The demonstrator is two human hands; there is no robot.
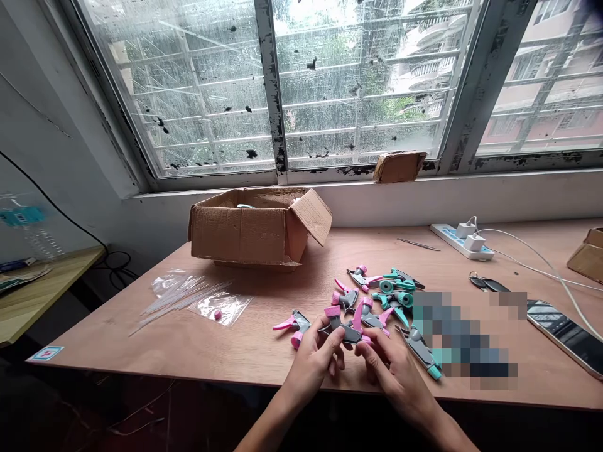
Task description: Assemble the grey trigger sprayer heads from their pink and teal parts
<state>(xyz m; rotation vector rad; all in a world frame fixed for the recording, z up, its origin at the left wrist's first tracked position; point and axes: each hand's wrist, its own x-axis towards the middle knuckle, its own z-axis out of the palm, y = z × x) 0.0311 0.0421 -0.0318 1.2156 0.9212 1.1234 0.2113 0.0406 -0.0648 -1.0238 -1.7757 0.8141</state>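
A grey and pink trigger spray head [348,334] is held between my two hands just above the front of the table. My left hand [316,356] grips its grey body, thumb on the near side. The fingers of my right hand [387,359] are closed at its pink right end. Around it lie several similar pink and grey spray heads [346,297], with one [299,321] left of my left hand. Behind my right hand sit teal spray heads [396,298]. A grey and teal piece [419,351] rests right beside my right hand.
An open cardboard box [238,232] stands at the back. Clear thin tubes [181,301] and a plastic bag [226,306] with a small pink piece [217,315] lie left. On the right are a power strip [445,237], a phone [560,333] and a pixelated patch.
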